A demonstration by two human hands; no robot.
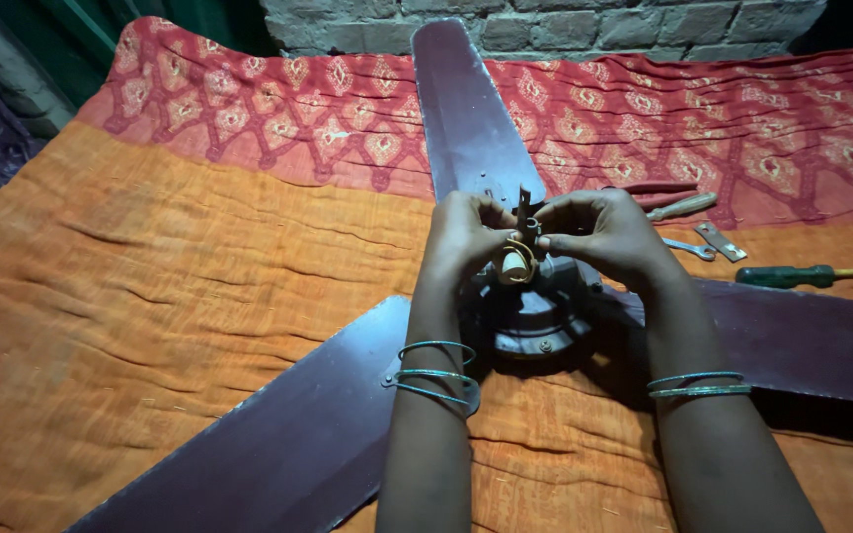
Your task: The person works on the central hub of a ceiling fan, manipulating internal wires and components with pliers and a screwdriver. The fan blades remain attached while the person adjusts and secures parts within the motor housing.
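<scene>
Head view: both hands, left hand and right hand, pinch closed on the fan's centre shaft.

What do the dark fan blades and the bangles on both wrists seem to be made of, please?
The long dark maroon fan blades look like painted sheet metal: thin, flat, with a dull sheen and pale worn edges. The thin bluish-silver bangles look like metal too, judging by their bright glints, though glass or plastic cannot be ruled out.
</scene>
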